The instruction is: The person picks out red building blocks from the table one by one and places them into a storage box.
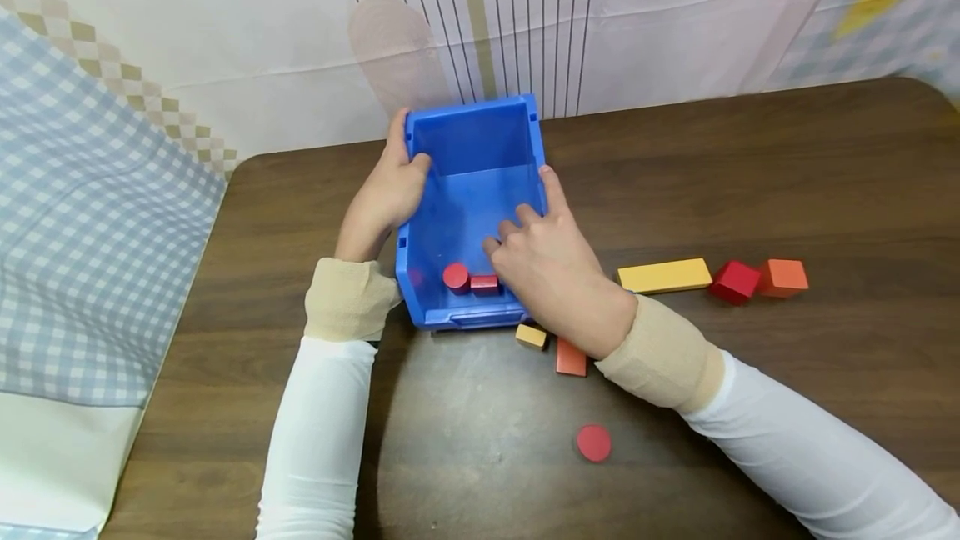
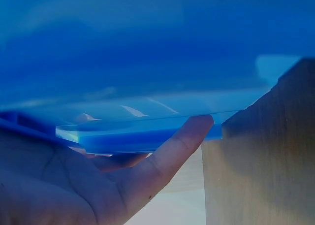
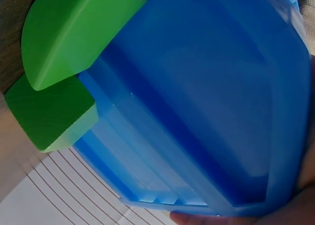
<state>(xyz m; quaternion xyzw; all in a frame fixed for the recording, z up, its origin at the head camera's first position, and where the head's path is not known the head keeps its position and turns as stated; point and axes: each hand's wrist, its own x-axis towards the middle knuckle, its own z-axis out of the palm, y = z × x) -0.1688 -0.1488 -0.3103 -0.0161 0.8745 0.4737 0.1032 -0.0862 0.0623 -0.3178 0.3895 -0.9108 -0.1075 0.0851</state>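
Observation:
A blue plastic bin (image 1: 472,207) is between my two hands in the head view. My left hand (image 1: 386,190) grips its left wall, the thumb over the rim; in the left wrist view a finger (image 2: 167,161) reaches along the bin's outer side. On the right wall, my right hand (image 1: 551,261) holds the rim with the index finger stretched along it and the other fingers bent over the inside. A red cylinder (image 1: 456,277) and a small red block (image 1: 484,284) lie inside, at the bin's near end.
Right of the bin are a long yellow block (image 1: 663,276), a red cube (image 1: 735,282) and an orange cube (image 1: 783,278). Nearer lie a small yellow block (image 1: 531,337), an orange block (image 1: 571,357) and a red disc (image 1: 594,442). Two green blocks (image 3: 61,114) show beside the bin in the right wrist view.

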